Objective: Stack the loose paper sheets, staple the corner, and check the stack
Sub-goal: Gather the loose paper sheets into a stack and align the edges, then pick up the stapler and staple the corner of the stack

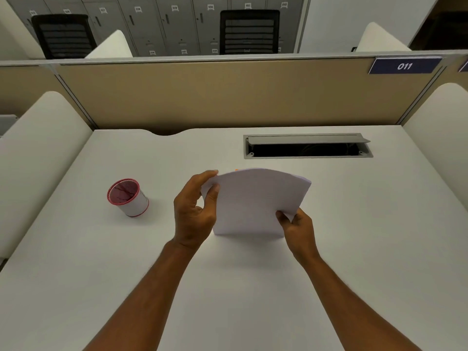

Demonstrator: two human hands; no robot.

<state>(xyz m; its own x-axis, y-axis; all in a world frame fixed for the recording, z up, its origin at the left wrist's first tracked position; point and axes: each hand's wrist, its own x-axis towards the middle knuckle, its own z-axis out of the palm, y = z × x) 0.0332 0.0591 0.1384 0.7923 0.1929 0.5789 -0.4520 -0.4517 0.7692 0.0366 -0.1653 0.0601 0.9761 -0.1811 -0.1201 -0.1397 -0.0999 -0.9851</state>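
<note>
A stack of white paper sheets stands upright on its lower edge on the white desk, bowed slightly toward me. My left hand grips the stack's upper left edge, thumb in front and fingers behind. My right hand pinches the stack's lower right corner. A small orange speck shows just behind the top edge of the sheets; what it belongs to is hidden. No stapler is in sight.
A red-rimmed white cup stands to the left of my left hand. An open grey cable hatch is set in the desk behind the paper. Beige partitions close off the back and sides.
</note>
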